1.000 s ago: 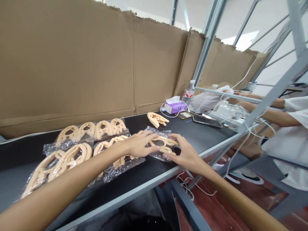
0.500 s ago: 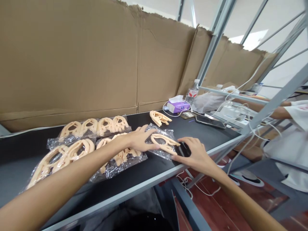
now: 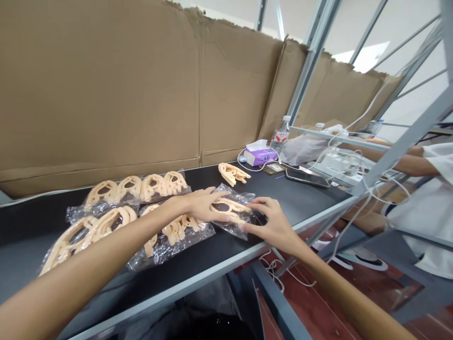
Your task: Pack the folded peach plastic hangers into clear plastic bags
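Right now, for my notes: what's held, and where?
The left hand is over the left end of a bagged peach plastic piece; the right hand touches its right side. Firm grip unclear.

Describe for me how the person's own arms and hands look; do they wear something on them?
The left forearm and right forearm are bare, with no sleeve in view. The left hand and right hand wear no gloves, and I see no watch, ring or bracelet on them.

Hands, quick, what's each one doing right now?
Left hand: open, resting on the bagged piece.
Right hand: half-curled beside it, grip unclear.
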Demonstrator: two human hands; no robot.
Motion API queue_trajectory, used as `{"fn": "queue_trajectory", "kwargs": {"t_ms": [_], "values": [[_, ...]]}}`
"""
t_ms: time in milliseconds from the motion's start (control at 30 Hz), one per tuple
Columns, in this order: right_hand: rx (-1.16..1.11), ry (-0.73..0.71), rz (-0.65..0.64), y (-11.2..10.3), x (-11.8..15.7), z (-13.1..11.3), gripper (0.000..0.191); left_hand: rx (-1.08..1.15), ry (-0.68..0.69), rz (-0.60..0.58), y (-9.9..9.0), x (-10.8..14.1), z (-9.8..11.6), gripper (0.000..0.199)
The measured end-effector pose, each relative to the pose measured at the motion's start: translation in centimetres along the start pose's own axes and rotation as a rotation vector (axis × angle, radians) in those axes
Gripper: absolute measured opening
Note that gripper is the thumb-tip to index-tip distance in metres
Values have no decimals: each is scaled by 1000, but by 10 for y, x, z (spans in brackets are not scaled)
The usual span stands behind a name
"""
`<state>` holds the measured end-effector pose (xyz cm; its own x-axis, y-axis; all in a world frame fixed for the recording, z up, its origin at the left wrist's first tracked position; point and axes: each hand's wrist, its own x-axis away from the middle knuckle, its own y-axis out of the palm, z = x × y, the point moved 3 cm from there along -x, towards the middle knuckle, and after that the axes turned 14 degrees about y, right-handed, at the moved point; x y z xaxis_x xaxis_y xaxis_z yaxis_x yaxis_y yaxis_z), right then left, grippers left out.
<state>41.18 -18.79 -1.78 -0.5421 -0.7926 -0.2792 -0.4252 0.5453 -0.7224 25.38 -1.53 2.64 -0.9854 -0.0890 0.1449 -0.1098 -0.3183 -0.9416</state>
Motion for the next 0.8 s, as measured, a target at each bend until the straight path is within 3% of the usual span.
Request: {"fn": "queue_trajectory", "kwargs": {"t_ms": [133,267,333,400,500,600,700,800], "values": [[112,-36,-43,7,0,-3,51,-23,-33,-30,1,1,1,113],[-30,-64,-108,-19,-18,10,31,-33,-34,-29,2,-1,0,112],[-78,-15,-43,-31,-43,12,23,-39,-25,-23,3,-3,-3,110],[12,53,38,-32,-75,7,30,-46,-15,-18,4,-4,-5,109],[174,85,29,-11,-118,-10,59,-53,-38,-20,4,-5,-6,110],[272,112,4,12,-142,-24,86,-71,-59,-25,4,-5,-5,109],[334,134,5,20,-148,-28,76,-73,-46,-9,2,-6,-4,109],[345,138,32,11,-146,-27,68,-62,-25,9,0,-5,-4,107]]}}
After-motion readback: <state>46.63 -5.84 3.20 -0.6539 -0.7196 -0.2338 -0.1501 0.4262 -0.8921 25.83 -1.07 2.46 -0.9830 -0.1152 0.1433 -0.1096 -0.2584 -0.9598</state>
